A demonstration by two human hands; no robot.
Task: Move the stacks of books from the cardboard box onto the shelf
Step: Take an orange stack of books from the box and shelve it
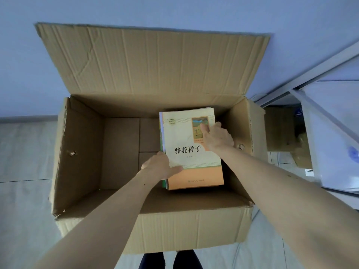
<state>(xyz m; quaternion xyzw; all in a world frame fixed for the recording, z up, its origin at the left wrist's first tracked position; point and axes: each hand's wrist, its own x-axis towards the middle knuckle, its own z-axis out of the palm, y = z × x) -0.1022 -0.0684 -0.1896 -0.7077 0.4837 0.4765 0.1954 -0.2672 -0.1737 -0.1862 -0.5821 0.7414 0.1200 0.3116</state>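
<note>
Books [191, 150] in one stack sit in the right half of the open cardboard box [190, 228], the cream and orange cover on top. Your left hand [158, 166] grips the stack's left edge with the thumb pressed on the cover, while your right hand [217, 136] clasps the right edge, thumb on the cover picture. White shelf [330, 133] stands just right of the box.

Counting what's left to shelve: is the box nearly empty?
Nearly: one stack of books remains in the cardboard box; bare floor elsewhere.
</note>
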